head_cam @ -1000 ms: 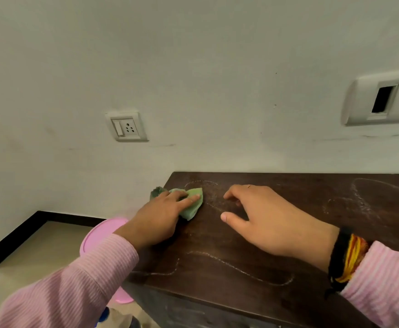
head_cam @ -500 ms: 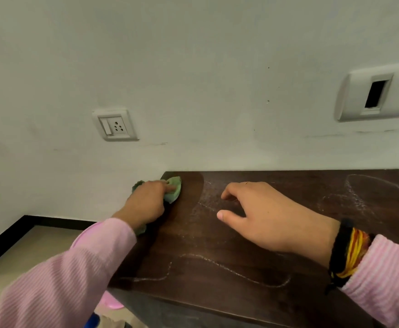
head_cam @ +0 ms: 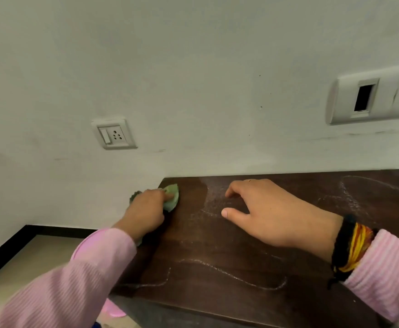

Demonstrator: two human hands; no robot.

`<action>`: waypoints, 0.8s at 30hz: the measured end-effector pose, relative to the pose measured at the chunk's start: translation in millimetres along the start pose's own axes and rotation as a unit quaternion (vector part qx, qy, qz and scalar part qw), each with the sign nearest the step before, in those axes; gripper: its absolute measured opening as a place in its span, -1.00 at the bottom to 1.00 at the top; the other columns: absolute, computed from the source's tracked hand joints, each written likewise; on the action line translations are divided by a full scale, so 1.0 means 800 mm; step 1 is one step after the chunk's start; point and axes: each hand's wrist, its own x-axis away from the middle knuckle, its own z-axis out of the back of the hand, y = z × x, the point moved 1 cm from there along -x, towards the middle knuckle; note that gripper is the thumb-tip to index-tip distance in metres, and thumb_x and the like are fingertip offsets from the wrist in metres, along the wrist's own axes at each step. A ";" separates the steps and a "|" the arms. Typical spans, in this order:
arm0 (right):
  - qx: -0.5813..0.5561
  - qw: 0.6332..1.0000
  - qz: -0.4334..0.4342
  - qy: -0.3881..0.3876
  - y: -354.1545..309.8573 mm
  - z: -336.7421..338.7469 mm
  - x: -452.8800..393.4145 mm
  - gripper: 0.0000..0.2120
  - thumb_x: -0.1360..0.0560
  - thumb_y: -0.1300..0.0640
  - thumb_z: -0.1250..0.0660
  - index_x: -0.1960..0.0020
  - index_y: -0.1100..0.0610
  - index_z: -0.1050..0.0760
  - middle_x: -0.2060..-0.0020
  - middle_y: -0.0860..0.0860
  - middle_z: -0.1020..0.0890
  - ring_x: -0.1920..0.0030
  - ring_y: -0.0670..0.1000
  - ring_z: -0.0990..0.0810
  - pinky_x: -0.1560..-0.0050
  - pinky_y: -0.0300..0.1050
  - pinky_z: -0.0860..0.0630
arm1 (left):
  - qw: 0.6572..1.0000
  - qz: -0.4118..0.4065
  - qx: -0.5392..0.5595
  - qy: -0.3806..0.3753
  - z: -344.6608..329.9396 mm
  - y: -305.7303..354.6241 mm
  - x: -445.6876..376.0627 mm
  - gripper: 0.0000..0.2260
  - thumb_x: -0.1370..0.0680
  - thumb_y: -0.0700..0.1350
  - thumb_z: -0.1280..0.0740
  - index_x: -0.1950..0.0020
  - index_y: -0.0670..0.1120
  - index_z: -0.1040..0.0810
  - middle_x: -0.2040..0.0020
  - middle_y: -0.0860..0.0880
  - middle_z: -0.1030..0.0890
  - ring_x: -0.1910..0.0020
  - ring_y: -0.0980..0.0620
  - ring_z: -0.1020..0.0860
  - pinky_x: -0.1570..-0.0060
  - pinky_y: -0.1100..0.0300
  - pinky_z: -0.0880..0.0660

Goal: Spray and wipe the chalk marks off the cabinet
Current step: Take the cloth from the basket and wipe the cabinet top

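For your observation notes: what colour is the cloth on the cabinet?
Green; the cloth shows best in the head view.

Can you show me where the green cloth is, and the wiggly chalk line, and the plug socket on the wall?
cloth (head_cam: 173,200): head view, on the green fold past the fingertips.
chalk line (head_cam: 231,273): head view, on the middle of the wavy stroke near the front edge.
socket (head_cam: 113,136): head view, on the white faceplate.

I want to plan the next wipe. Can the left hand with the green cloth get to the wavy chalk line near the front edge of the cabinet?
Probably yes. The left hand presses the green cloth at the back left corner, and the wavy chalk line lies on open cabinet top. The right hand rests farther back, out of that path.
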 end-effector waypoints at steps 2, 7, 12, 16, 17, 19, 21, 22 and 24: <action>0.005 1.000 -0.004 -0.003 0.004 0.004 0.001 -0.57 -0.58 -0.21 -0.21 -0.35 -0.02 -0.41 -0.22 -0.06 -0.54 -0.20 -0.03 -0.51 -0.21 -0.10 -0.47 | 0.998 -0.068 0.018 -0.001 0.002 0.030 0.028 -0.35 -0.48 -0.30 -0.30 -0.52 0.15 -0.38 -0.55 0.00 -0.35 -0.48 -0.07 -0.37 -0.47 0.11 -0.27; 0.018 1.000 -0.019 -0.006 0.006 0.007 0.001 -0.63 -0.57 -0.19 -0.24 -0.23 0.02 -0.48 -0.09 -0.02 -0.59 -0.07 0.00 -0.56 -0.12 -0.01 -0.53 | 0.989 -0.146 0.019 0.022 -0.001 0.115 -0.020 -0.47 -0.50 -0.30 -0.29 -0.42 0.11 -0.49 -0.39 -0.05 -0.51 -0.31 -0.12 -0.52 -0.26 0.08 -0.43; 0.012 0.999 -0.031 0.012 0.015 0.019 0.005 -0.61 -0.58 -0.17 -0.23 -0.29 0.04 -0.47 -0.14 -0.01 -0.59 -0.12 0.02 -0.56 -0.16 -0.02 -0.53 | 1.000 -0.022 0.001 0.013 0.002 0.051 -0.047 -0.49 -0.53 -0.22 -0.29 -0.46 0.13 -0.46 -0.37 -0.11 -0.55 -0.29 -0.14 -0.55 -0.31 0.06 -0.44; 0.016 0.999 -0.051 0.009 0.031 0.027 0.011 -0.65 -0.59 -0.15 -0.23 -0.25 0.04 -0.48 -0.08 -0.01 -0.59 -0.04 0.02 -0.57 -0.10 -0.02 -0.55 | 0.998 -0.056 0.003 -0.018 0.000 0.039 0.013 -0.36 -0.47 -0.28 -0.30 -0.49 0.20 -0.40 -0.51 0.01 -0.41 -0.43 -0.06 -0.44 -0.44 0.08 -0.34; 0.018 0.998 -0.058 0.010 0.033 0.028 0.012 -0.65 -0.59 -0.14 -0.24 -0.25 0.04 -0.48 -0.09 0.00 -0.59 -0.04 0.02 -0.57 -0.10 -0.02 -0.55 | 0.995 -0.093 0.020 -0.017 0.001 0.059 0.024 -0.34 -0.47 -0.29 -0.30 -0.49 0.22 -0.38 -0.54 0.06 -0.36 -0.47 -0.04 -0.39 -0.47 0.09 -0.29; 0.021 0.997 -0.068 0.008 0.034 0.030 0.013 -0.66 -0.59 -0.13 -0.24 -0.25 0.04 -0.48 -0.10 0.01 -0.59 -0.04 0.03 -0.57 -0.09 -0.03 -0.55 | 0.984 -0.174 0.030 -0.012 0.004 0.114 0.028 -0.34 -0.48 -0.32 -0.30 -0.50 0.20 -0.39 -0.53 0.09 -0.35 -0.46 -0.04 -0.39 -0.46 0.09 -0.30; 0.028 0.997 -0.071 0.015 0.034 0.034 0.012 -0.68 -0.59 -0.10 -0.24 -0.24 0.06 -0.48 -0.09 0.02 -0.59 -0.03 0.03 -0.56 -0.08 -0.02 -0.55 | 0.977 -0.213 0.018 0.004 0.007 0.166 0.009 -0.43 -0.50 -0.31 -0.28 -0.44 0.14 -0.46 -0.42 0.04 -0.48 -0.34 -0.08 -0.50 -0.29 0.08 -0.42; 0.029 0.997 -0.072 0.020 0.034 0.036 0.012 -0.69 -0.60 -0.09 -0.23 -0.23 0.07 -0.48 -0.09 0.02 -0.59 -0.03 0.04 -0.56 -0.08 -0.01 -0.55 | 0.980 -0.199 0.018 0.011 0.009 0.180 -0.008 -0.50 -0.52 -0.30 -0.27 -0.40 0.09 -0.50 -0.34 0.00 -0.53 -0.27 -0.10 -0.54 -0.22 0.06 -0.44; 0.031 0.996 -0.076 0.032 0.035 0.041 0.011 -0.70 -0.60 -0.08 -0.23 -0.21 0.09 -0.49 -0.08 0.04 -0.59 -0.02 0.05 -0.57 -0.07 0.01 -0.55 | 0.988 -0.150 0.008 0.019 0.007 0.181 -0.048 -0.59 -0.55 -0.27 -0.25 -0.36 0.03 -0.53 -0.26 -0.08 -0.60 -0.21 -0.14 -0.58 -0.19 0.04 -0.47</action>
